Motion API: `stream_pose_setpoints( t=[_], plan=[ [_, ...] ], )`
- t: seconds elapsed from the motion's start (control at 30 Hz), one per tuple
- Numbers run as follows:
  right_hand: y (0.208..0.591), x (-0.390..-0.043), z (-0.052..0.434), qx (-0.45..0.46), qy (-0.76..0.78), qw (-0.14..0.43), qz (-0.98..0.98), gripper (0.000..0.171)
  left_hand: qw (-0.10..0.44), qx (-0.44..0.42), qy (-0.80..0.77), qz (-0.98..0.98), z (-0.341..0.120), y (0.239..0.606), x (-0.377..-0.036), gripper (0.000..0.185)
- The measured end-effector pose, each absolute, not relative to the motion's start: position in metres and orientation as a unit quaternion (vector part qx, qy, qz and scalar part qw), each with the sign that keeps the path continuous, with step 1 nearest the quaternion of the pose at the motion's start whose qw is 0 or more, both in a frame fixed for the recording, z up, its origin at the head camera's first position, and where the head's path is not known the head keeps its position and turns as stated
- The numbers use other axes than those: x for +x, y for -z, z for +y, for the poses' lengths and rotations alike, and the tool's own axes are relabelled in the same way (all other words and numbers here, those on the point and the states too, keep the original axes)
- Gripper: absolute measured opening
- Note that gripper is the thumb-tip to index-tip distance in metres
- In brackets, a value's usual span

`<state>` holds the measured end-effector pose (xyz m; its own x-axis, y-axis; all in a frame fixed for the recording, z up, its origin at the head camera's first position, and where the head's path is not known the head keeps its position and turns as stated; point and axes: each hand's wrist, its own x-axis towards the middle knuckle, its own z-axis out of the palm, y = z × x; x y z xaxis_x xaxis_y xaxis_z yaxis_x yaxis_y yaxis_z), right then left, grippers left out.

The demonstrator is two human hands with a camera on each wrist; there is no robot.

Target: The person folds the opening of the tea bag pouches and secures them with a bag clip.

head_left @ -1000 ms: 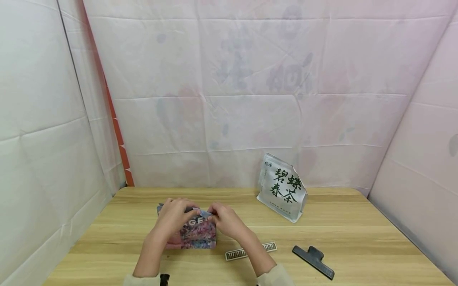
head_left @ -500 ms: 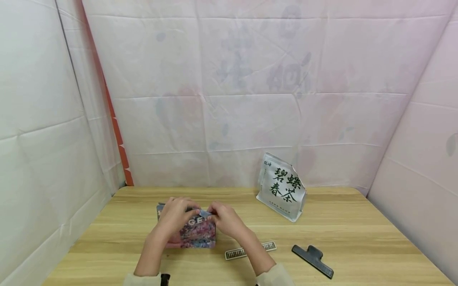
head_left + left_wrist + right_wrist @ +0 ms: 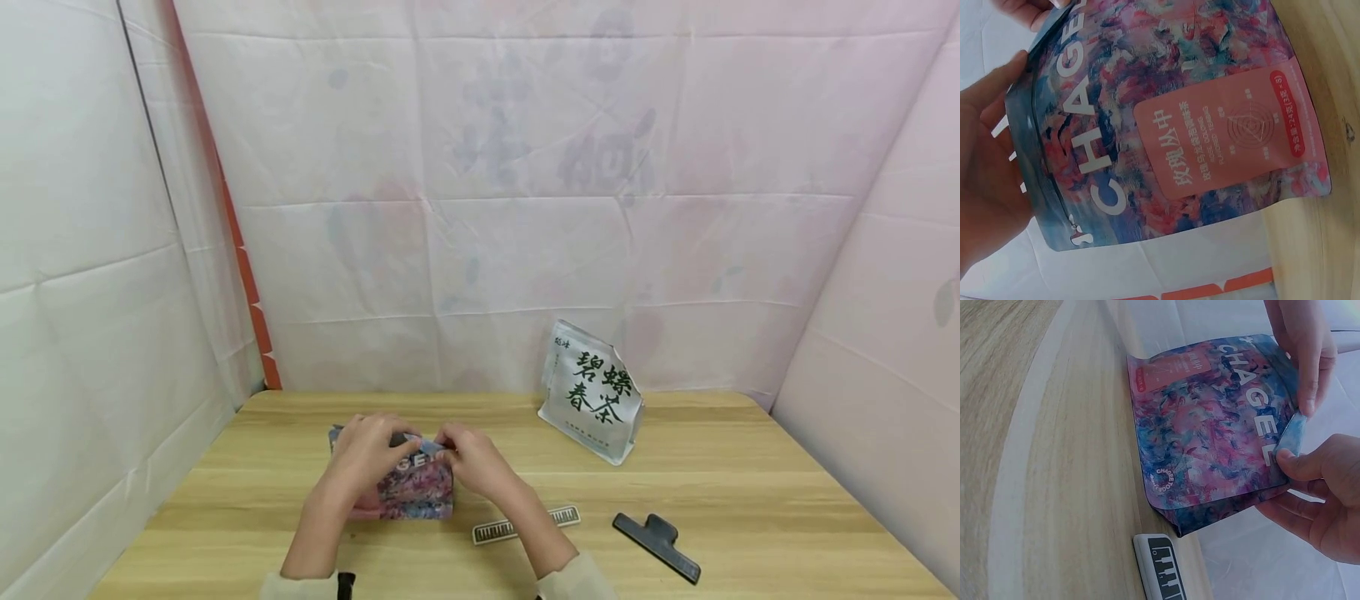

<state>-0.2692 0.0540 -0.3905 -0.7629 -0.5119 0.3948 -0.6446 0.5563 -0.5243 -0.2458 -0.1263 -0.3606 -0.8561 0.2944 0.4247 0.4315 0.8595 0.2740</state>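
Two hands at the mouth of a standing pouch

The left hand [image 3: 369, 454] and right hand [image 3: 472, 461] both pinched the top edge of the colourful pouch [image 3: 411, 487], which stood upright on the table [image 3: 750, 500], long axis left-to-right, mouth up. It looked like sealing; next, I judged, fingers pressing along the zip.

Light wood-grain counter [image 3: 750, 500], white sheeting on the left, far and right sides. On it: colourful pouch [image 3: 416, 487] standing upright, left of centre. Slim white strip with black markings [image 3: 525, 526] lying flat just right of the pouch, near edge. Dark grey clip [image 3: 656, 547] flat further right, near edge, apart from the strip. White pouch with green characters [image 3: 592, 392] upright at far edge, right of centre.
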Motion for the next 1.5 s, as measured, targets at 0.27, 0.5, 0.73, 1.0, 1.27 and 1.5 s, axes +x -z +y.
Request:
stream_pose_setpoints(
  t=[0.27,0.5,0.73,1.0,1.27,1.5],
  plan=[
    [0.3901,-0.2684,0.0546,0.335,-0.333,0.094,-0.876,0.011,0.193,-0.179,0.144,-0.954,-0.1249,0.3626,-0.2469,0.023],
    [0.3896,-0.2689,0.0546,0.335,-0.334,0.088,-0.877,0.01,0.206,-0.177,0.125,-0.954,-0.1248,0.3632,-0.2472,0.021],
    [0.3911,-0.2692,0.0535,0.336,-0.338,0.087,-0.875,0.01,0.214,-0.178,0.123,-0.953,-0.1248,0.3633,-0.2462,0.018],
    [0.3939,-0.2686,0.0528,0.33,-0.349,0.072,-0.874,0.008,0.199,-0.172,0.125,-0.957,-0.1252,0.3646,-0.245,0.019],
    [0.3931,-0.2691,0.0535,0.335,-0.346,0.081,-0.872,0.007,0.204,-0.185,0.142,-0.951,-0.1247,0.3643,-0.2461,0.019],
    [0.3907,-0.2698,0.0555,0.336,-0.343,0.075,-0.874,0.007,0.203,-0.189,0.144,-0.95,-0.1228,0.3623,-0.2461,0.018]
  ],
)
